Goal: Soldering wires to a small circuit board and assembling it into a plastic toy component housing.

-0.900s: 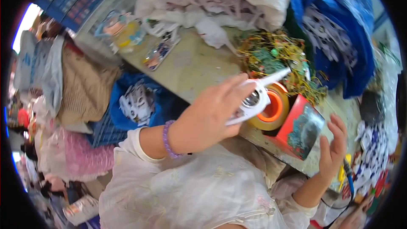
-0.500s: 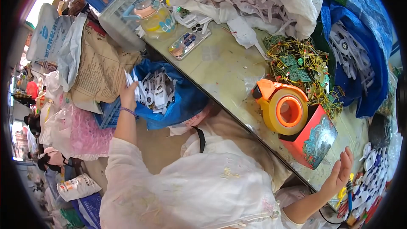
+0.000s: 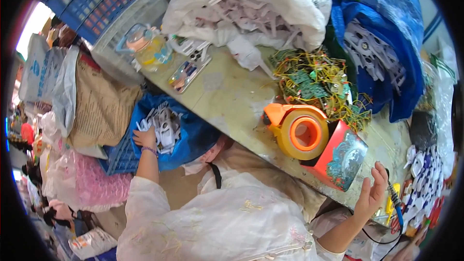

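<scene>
My left hand (image 3: 145, 138) is lowered into the blue bag (image 3: 189, 157) on the left, its fingers bent around slim white plastic parts (image 3: 143, 125). A pile of similar white plastic pieces (image 3: 166, 128), some with round dark holes, fills that bag. On the right, beside the table edge, my right hand (image 3: 371, 194) is raised with its fingers apart and slightly bent, holding nothing visible. Just beyond it, a soldering iron (image 3: 396, 200) with a blue cord end stands tilted; a yellow object lies behind. Left of that hand sits a red box (image 3: 333, 157) with a patterned side.
An orange tape dispenser (image 3: 302, 133) stands on the table (image 3: 232, 99), beside green circuit boards with yellow wires (image 3: 314, 79). Behind are a white sack of plastic parts (image 3: 295, 5) and another blue bag (image 3: 406, 82). A drink jug (image 3: 147, 48) and phone (image 3: 188, 75) sit far left.
My left hand has moved down into the blue bag with the white parts. My right hand stays raised with fingers apart. The whole view has shifted.
</scene>
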`<action>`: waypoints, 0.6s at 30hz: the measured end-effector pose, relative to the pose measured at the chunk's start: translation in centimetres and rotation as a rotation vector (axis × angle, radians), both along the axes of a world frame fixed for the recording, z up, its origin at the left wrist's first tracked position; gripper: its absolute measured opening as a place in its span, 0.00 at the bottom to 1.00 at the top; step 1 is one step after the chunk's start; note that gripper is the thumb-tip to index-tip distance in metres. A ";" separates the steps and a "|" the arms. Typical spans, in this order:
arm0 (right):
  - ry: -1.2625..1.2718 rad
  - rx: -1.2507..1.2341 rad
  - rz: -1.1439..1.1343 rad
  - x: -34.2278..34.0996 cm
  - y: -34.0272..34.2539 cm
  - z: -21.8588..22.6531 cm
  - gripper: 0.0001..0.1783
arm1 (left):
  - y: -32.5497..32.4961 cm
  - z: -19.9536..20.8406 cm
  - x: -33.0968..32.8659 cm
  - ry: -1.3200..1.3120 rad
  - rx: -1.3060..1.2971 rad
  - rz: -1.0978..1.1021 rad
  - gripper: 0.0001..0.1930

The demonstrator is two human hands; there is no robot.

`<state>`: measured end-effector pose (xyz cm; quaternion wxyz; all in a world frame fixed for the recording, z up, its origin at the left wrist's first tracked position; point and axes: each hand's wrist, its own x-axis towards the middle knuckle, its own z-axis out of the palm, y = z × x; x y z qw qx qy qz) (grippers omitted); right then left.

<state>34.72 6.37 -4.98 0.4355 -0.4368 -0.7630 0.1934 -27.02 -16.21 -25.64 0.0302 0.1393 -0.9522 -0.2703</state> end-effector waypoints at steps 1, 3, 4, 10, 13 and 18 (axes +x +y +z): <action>0.035 0.008 0.002 -0.2 0.0 0.1 0.13 | 1.1 1.3 0.3 0.312 0.085 -0.207 0.48; 0.048 0.010 -0.013 -0.3 -0.3 0.2 0.13 | 5.6 7.0 3.0 0.669 0.281 -0.600 0.40; 0.051 0.005 -0.019 -0.3 -0.5 0.2 0.13 | 9.2 11.7 5.9 0.711 0.394 -0.783 0.35; 0.072 0.025 0.014 -1.2 -1.0 0.1 0.13 | 23.2 20.2 11.6 0.529 0.031 -1.908 0.29; 0.073 0.038 0.031 -1.3 -1.4 0.3 0.13 | 27.9 19.7 12.5 0.772 -0.356 -1.895 0.34; 0.132 -0.012 -0.014 -1.1 -2.1 0.0 0.12 | 29.9 17.9 12.0 0.865 -0.546 -1.817 0.33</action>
